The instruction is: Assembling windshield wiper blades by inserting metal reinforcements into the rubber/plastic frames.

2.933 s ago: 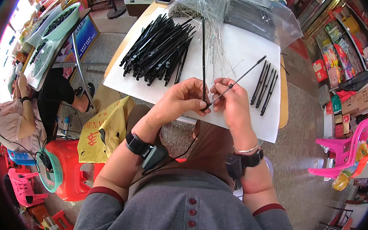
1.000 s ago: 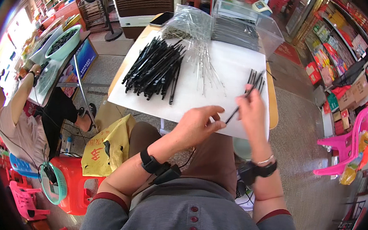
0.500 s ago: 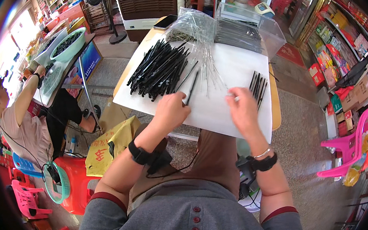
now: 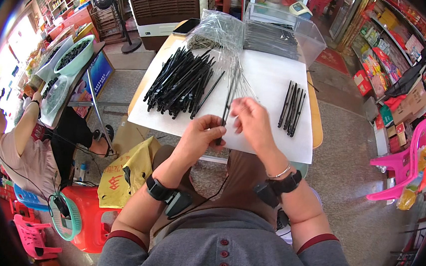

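Between the thumb and fingers of my left hand [image 4: 198, 138], a thin black stick [image 4: 227, 101] points away from me, its near end just under my fingers. Close to its right side is my right hand [image 4: 254, 125], fingers curled in a pinch; what they hold, if anything, is too fine to make out. Beyond both hands, thin silvery wires [image 4: 243, 80] fan out over a white sheet [image 4: 273, 67]. A big heap of black sticks [image 4: 177, 82] lies on the left. Several more black sticks [image 4: 291, 109] lie side by side on the right.
At the table's far side are a clear plastic bag [image 4: 216, 27], a clear box [image 4: 307, 43] of dark thin rods and a phone [image 4: 186, 27]. A person [image 4: 24, 150] sits at another table on the left. A pink chair [image 4: 404, 170] stands at right.
My right hand has come left from the wire ends to beside my left hand. The black stick in my left hand has moved slightly right and stands straighter.
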`<state>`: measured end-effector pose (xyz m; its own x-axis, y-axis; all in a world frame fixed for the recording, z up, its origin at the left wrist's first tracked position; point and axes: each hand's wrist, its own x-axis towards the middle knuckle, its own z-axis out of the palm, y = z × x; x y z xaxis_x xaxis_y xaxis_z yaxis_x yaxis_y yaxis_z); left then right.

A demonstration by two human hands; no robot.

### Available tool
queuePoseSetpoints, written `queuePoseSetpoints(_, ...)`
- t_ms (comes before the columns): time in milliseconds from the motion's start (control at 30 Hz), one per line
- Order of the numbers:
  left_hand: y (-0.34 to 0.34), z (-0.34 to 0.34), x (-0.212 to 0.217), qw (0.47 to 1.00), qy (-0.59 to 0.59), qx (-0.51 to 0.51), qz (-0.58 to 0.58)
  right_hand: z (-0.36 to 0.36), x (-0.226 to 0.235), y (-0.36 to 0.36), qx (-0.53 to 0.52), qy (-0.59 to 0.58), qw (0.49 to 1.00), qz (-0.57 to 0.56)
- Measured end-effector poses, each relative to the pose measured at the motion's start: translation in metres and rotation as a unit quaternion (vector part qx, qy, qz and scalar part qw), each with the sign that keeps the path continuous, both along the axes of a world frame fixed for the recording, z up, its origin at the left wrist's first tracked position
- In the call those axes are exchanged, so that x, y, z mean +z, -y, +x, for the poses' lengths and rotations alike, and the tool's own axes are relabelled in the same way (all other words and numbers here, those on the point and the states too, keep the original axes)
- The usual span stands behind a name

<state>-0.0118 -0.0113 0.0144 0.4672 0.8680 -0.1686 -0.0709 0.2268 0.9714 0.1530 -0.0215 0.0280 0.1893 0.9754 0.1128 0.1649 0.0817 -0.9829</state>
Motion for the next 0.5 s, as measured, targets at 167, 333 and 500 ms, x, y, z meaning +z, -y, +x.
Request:
queuePoseSetpoints(167,-0.018,0.017,0.009,0.997,0.050,0.056,0.021,0.055,-0.025,-0.038,-0.177,0.493,0.840,0.140)
queuePoseSetpoints(333,-0.032,0.031,-0.003,0.998,0.043,0.049,0.016,0.054,-0.015,-0.039,-0.087,0.578,0.811,-0.016)
queuePoseSetpoints(500,-0.035,0.024,-0.011,0.995,0.092,0.027,-0.009,0.049,0.018,0.013,-0.048,0.409,0.911,-0.012)
